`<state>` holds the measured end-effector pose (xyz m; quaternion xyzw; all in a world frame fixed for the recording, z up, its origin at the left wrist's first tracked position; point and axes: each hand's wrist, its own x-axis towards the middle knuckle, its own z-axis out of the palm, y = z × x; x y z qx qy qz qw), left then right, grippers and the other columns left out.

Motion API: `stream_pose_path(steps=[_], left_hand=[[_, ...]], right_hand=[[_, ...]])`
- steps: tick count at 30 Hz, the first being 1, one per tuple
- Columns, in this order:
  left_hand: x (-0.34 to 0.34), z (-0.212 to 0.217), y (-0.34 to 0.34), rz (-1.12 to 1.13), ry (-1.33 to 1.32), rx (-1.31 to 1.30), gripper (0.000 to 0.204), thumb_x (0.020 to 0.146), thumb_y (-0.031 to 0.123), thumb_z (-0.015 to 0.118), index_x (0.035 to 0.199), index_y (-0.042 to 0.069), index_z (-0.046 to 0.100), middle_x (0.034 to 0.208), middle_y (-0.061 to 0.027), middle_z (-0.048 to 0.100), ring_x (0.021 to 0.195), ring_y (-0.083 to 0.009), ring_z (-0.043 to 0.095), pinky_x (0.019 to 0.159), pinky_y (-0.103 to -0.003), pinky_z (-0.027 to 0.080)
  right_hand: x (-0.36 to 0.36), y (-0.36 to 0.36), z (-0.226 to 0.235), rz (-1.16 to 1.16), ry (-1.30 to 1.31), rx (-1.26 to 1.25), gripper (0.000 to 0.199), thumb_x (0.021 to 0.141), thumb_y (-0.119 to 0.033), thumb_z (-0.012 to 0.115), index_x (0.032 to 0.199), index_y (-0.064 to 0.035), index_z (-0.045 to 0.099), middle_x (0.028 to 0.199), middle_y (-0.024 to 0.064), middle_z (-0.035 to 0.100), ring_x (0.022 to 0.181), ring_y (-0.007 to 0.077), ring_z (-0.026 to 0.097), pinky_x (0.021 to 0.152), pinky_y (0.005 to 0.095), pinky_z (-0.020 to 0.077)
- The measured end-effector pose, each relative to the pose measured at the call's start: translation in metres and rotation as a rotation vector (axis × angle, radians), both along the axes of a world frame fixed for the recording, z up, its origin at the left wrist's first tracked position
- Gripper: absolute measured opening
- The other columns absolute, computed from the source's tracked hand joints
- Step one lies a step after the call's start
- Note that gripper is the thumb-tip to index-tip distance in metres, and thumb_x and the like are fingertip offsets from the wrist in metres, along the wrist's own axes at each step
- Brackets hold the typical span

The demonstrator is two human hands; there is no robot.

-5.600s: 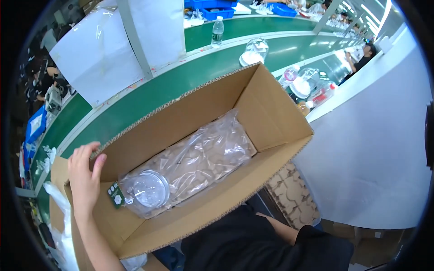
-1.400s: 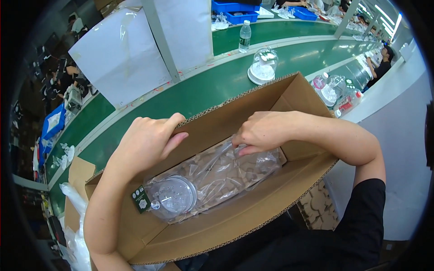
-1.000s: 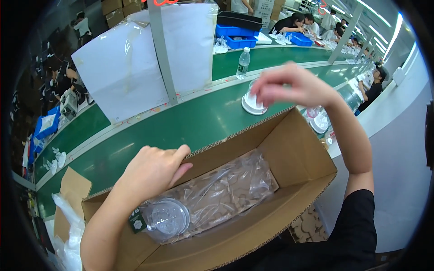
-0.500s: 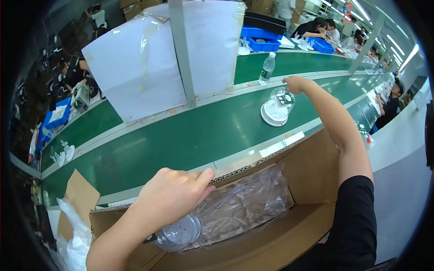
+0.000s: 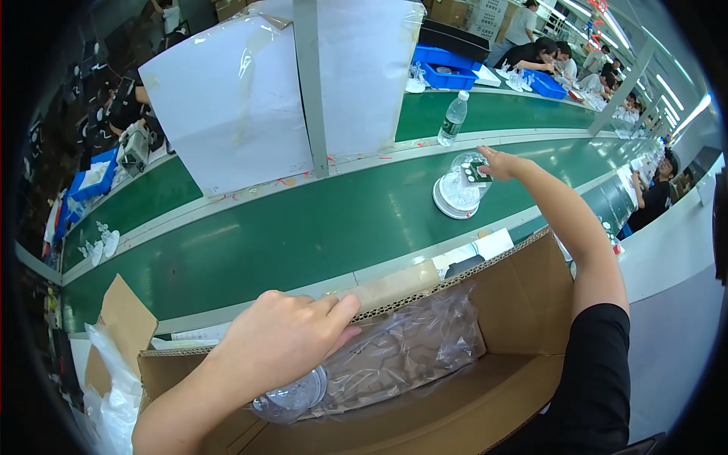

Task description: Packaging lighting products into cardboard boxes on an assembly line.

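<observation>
The left hand point(image 5: 284, 345) rests on the far rim of the open brown corrugated cardboard box point(image 5: 523, 303), fingers curled loosely over the edge and down into the box. It clamps nothing; the palm lies on the cardboard edge, and the fingertips sit just above the clear crinkled plastic bag point(image 5: 402, 353) that lines the box interior. A clear round plastic lid-shaped part point(image 5: 292, 394) lies inside the bag, directly below the left hand and partly hidden by it.

The right hand point(image 5: 497, 163) is extended far forward over the green conveyor belt point(image 5: 303, 227). Its fingers are closed on a clear dome-shaped plastic item with a small dark label point(image 5: 472, 173), which sits on top of a round white disc-shaped base point(image 5: 457, 199) on the belt. Whether the dome is fully seated on the base cannot be told.

A clear plastic water bottle with a white cap point(image 5: 453, 119) stands upright on the far edge of the belt, near the right hand but apart from it. Large white sheets in clear plastic sleeves point(image 5: 227, 106) hang on a grey upright post point(image 5: 311, 83) behind the belt. Blue plastic bins point(image 5: 447, 72) stand on the far bench, where other people are seated at work. A loose cardboard flap point(image 5: 125, 318) and a crumpled clear plastic film point(image 5: 110, 402) lie at the left of the box.
</observation>
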<state>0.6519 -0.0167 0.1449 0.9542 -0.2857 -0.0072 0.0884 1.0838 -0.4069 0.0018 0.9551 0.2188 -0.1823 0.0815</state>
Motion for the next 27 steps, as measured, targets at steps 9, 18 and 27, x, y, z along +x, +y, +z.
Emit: stream_pose_path(steps=[9,18,27], left_hand=[[-0.002,-0.004,0.003,0.003,-0.017,-0.021,0.026,0.099,0.028,0.066,0.099,0.004,0.055,0.079,-0.0089,0.071,0.064,-0.0256,0.071,0.053,-0.038,0.055],[-0.003,-0.008,0.007,-0.025,-0.065,-0.022,0.030,0.101,0.033,0.063,0.097,0.004,0.057,0.070,-0.0074,0.068,0.060,-0.0261,0.070,0.051,-0.036,0.053],[0.006,-0.001,0.005,0.020,-0.019,0.066,0.044,0.101,0.049,0.060,0.110,0.006,0.062,0.080,-0.0093,0.070,0.075,-0.0307,0.071,0.061,-0.042,0.055]], right_hand=[[0.004,0.008,-0.032,0.160,-0.229,0.086,0.035,0.088,-0.017,0.069,0.121,-0.0052,0.062,0.123,0.0211,0.065,0.115,0.0394,0.064,0.099,0.0471,0.0525],[-0.054,0.079,0.051,0.143,-0.452,0.096,0.015,0.088,-0.016,0.069,0.101,-0.0096,0.069,0.103,0.0137,0.069,0.104,0.0342,0.067,0.088,0.0473,0.0533],[-0.171,0.110,0.248,0.424,-0.623,0.747,0.016,0.095,-0.005,0.065,0.109,0.0002,0.067,0.103,0.0131,0.069,0.099,0.0266,0.067,0.091,0.0365,0.0522]])
